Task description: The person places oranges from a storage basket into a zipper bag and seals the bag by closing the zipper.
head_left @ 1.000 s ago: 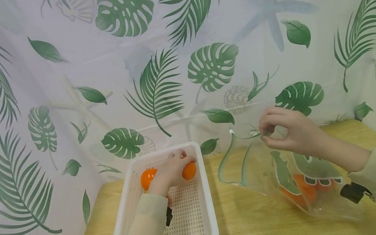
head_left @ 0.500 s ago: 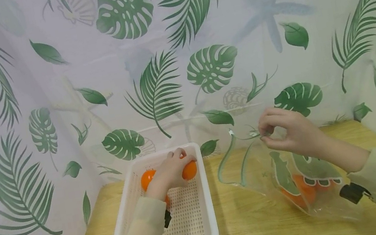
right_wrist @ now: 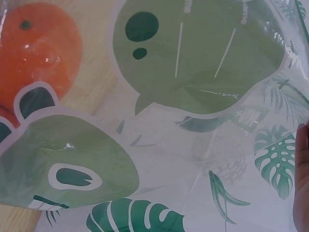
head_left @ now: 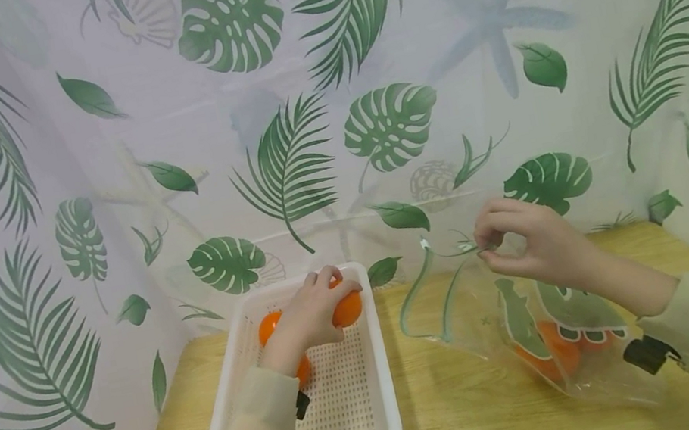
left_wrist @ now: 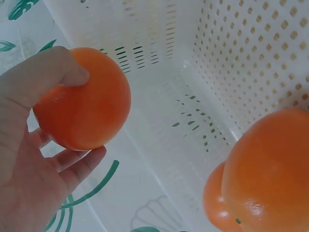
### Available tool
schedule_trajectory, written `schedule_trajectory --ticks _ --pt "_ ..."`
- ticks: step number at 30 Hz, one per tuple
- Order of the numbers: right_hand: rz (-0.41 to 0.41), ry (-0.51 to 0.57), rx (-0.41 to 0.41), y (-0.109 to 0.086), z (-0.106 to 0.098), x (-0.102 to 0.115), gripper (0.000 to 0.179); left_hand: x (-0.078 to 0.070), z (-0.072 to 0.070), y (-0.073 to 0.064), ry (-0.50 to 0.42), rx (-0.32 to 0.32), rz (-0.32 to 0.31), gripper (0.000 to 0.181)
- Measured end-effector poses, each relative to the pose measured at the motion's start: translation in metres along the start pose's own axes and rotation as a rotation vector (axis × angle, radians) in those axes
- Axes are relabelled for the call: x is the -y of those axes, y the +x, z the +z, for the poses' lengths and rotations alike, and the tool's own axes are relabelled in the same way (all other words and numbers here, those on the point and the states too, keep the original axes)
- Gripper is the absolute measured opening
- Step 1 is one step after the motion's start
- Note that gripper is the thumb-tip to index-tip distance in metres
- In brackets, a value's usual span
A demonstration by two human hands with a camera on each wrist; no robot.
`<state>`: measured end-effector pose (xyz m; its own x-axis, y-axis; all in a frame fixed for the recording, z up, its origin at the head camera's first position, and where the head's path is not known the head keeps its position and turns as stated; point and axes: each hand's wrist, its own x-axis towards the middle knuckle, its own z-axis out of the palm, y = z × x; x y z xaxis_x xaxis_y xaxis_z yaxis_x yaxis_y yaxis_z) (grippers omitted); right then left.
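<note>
In the head view my left hand grips an orange near the far right corner of a white plastic basket. The left wrist view shows the thumb over this orange and the fingers under it. Two more oranges sit in the basket, one at the far left and one beside my wrist. My right hand pinches the top edge of a clear zip bag with green cartoon prints, holding its mouth up toward the basket. Several oranges lie inside the bag.
Basket and bag stand side by side on a wooden table, with a strip of tabletop between them. A leaf-printed cloth hangs close behind and along both sides.
My left hand and its orange have risen slightly. My left forearm has shifted left, showing more of the orange beside the wrist. My right hand and the bag have stayed still.
</note>
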<state>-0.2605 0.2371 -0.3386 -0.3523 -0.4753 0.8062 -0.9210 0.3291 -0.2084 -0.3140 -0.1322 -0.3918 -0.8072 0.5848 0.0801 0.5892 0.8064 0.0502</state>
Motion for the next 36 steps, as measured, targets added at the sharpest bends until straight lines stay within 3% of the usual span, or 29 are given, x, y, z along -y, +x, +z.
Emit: schedule_trajectory --ticks 10,17,23,36 --pt "0.002 0.002 0.001 0.0 0.001 0.0 0.007 -0.01 -0.012 -0.003 0.005 -0.067 0.093 0.075" --pt "0.012 -0.014 0.007 0.003 0.0 0.0 0.028 -0.02 -0.026 -0.003 0.023 -0.093 0.155 0.071" --pt "0.022 -0.033 0.006 0.005 0.001 0.002 0.037 -0.028 -0.034 -0.005 0.044 -0.091 0.18 0.073" --pt "0.016 -0.023 0.01 0.004 0.003 0.0 0.031 -0.042 -0.043 -0.006 0.051 -0.111 0.212 0.069"
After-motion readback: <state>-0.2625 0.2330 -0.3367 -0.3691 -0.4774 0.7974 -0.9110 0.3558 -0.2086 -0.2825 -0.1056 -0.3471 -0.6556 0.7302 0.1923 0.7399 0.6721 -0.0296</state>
